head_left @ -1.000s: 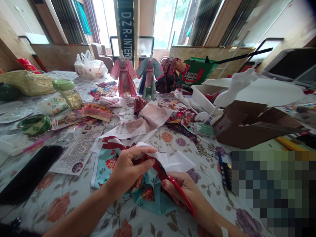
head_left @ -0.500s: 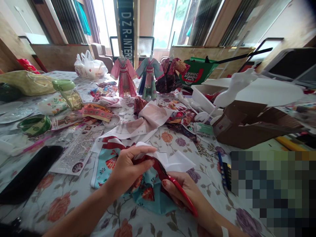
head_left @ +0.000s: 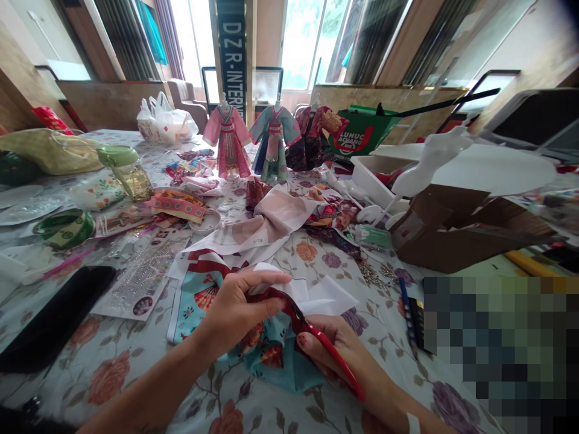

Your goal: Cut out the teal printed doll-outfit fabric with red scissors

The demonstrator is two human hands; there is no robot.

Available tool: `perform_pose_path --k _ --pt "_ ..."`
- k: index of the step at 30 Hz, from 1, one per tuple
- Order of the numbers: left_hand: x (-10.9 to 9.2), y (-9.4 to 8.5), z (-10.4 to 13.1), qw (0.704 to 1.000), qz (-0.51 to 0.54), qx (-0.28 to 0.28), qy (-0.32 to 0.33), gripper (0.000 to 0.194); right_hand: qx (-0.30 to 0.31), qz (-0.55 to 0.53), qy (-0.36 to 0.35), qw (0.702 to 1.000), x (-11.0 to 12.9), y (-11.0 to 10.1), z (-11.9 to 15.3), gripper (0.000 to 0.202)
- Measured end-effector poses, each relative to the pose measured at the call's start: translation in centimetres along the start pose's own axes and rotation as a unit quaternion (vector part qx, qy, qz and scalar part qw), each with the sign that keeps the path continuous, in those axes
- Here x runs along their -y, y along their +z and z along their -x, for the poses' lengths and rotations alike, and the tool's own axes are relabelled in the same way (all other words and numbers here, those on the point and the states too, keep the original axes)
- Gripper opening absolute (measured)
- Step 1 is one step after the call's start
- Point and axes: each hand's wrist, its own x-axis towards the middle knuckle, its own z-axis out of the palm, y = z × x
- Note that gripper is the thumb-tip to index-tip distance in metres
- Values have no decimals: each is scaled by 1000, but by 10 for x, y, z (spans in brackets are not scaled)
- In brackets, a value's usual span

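- A black dark-sided thing in the lower left corner is cut off by the frame; what it is cannot be made out.
- The phone reaches the left edge, its screen dark.
- The sheet of beads lies just beside it; flowered tablecloth shows between the phone and the left forearm.
- The left hand has thumb and fingers together, clamped on the bunched cloth; the fingertips' undersides are hidden in its folds.
- The blue and red cloth lies on the table before the person, between and under both hands, its middle covered by the left hand.
- The scissors meet its dark red edge; the blade tips are hard to make out, so I cannot tell how far they part.
- The right hand is closed around the red handles, most of its fingers hidden beneath.
- Bare tablecloth lies right of that hand, as far as the blue pen.
- The cardboard box bounds the space behind; coarse blocks hide the area in front of it.
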Motion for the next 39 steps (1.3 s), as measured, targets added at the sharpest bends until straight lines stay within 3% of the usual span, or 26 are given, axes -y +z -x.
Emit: perform_pose_path --k 10,19,25,29,32,35,39 --pt "-2 -1 1 1000 -7 5 -2 29 18 -22 25 999 -4 -3 -1 55" --pt "-2 -1 0 999 39 20 -8 29 -25 -16 23 999 -1 0 1 57" --pt "-2 -12 -7 990 99 85 -59 55 -26 -49 -36 998 -5 -8 -1 58" --pt "-3 -18 -11 976 170 107 -88 62 -72 -81 -69 992 -6 -8 1 56" --pt "-3 -19 -11 965 230 89 -89 49 -103 -108 -77 986 -6 -8 1 52" --pt "-2 -20 -12 958 272 51 -80 35 -95 -98 -80 987 -5 -10 0 53" --pt "-1 -24 -15 949 302 -23 -86 30 -85 -40 -66 993 -4 -9 0 57"
